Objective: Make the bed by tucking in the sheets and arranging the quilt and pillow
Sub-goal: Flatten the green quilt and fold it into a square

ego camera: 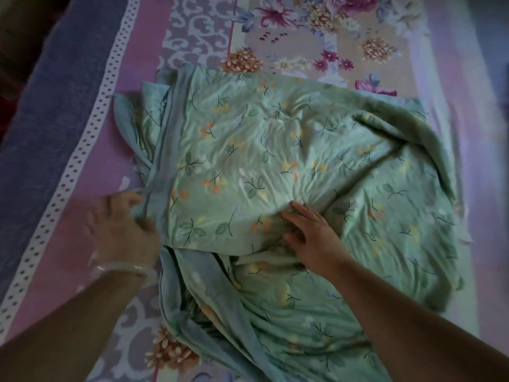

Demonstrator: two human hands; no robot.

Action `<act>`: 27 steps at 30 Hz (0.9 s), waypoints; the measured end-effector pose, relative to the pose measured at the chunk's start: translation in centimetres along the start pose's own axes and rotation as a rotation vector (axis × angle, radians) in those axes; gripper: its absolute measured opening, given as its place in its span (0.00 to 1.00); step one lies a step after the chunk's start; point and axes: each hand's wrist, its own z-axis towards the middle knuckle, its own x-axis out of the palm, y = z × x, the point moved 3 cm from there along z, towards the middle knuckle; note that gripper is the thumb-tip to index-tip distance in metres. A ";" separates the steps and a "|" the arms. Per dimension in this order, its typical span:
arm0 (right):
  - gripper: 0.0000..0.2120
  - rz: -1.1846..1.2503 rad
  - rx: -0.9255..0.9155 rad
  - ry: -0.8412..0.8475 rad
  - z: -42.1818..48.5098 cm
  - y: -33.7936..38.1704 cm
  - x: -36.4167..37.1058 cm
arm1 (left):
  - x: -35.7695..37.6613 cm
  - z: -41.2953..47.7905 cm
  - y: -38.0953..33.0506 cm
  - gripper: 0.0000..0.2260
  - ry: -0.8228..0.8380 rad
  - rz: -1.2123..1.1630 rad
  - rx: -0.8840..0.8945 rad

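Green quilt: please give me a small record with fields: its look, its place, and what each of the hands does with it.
quilt: green, printed with small fruits and leaves, folded over, wrinkled
place: on the flowered bed sheet
left hand: grips the quilt's blue-grey edge
right hand: lies flat on the quilt, fingers straight
bracelet: pale, on the left wrist
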 end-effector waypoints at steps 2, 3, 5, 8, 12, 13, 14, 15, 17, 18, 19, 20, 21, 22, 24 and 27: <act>0.23 0.107 -0.003 -0.078 -0.7 -0.3 -0.4 | 1.1 -4.0 -3.3 0.13 0.075 -0.096 0.331; 0.22 0.137 -0.002 -0.113 -1.1 -0.5 -0.6 | 1.9 -6.4 -4.8 0.12 0.150 -0.116 0.498; 0.20 0.154 -0.013 -0.197 -2.3 -1.4 -1.3 | 3.8 -11.1 -7.6 0.09 0.320 -0.156 0.747; 0.14 0.122 -0.083 -0.407 -3.8 -2.7 -2.8 | 5.9 -17.3 -11.5 0.08 0.582 -0.194 0.964; 0.08 0.096 0.034 -0.482 -6.0 -6.5 -4.8 | 8.3 -24.7 -15.1 0.18 0.829 -0.180 1.057; 0.08 0.104 0.073 -0.452 -6.6 -7.4 -5.1 | 9.2 -26.1 -15.3 0.20 0.861 -0.166 1.039; 0.08 0.117 0.115 -0.404 -7.1 -8.4 -5.3 | 9.9 -27.4 -15.5 0.22 0.929 -0.147 0.995; 0.08 0.125 0.151 -0.344 -7.6 -9.3 -5.5 | 10.5 -28.4 -15.7 0.21 0.958 -0.111 0.944; 0.08 0.110 0.197 -0.221 -8.7 -11.3 -5.8 | 11.4 -30.3 -16.3 0.13 1.020 0.020 0.915; 0.09 0.098 0.214 -0.160 -9.1 -12.2 -5.8 | 11.6 -30.9 -16.5 0.13 1.022 0.076 0.904; 0.10 0.090 0.232 -0.103 -9.7 -13.2 -5.8 | 12.1 -31.5 -17.1 0.14 0.960 0.105 0.935; 0.12 0.085 0.241 -0.048 -10.0 -13.8 -5.7 | 12.2 -31.5 -17.1 0.16 0.918 0.145 0.962; 0.16 0.085 0.247 0.002 -10.4 -14.3 -5.7 | 12.4 -31.5 -17.1 0.17 0.834 0.151 0.996; 0.20 0.080 0.251 0.046 -10.8 -14.8 -5.7 | 12.3 -31.1 -17.1 0.18 0.830 0.159 0.998; 0.23 0.073 0.236 0.106 -11.4 -15.6 -5.7 | 12.1 -29.6 -17.4 0.19 0.962 0.089 0.914; 0.24 0.111 0.167 0.134 -12.3 -16.1 -6.1 | 12.2 -25.8 -17.1 0.12 1.174 -0.267 0.448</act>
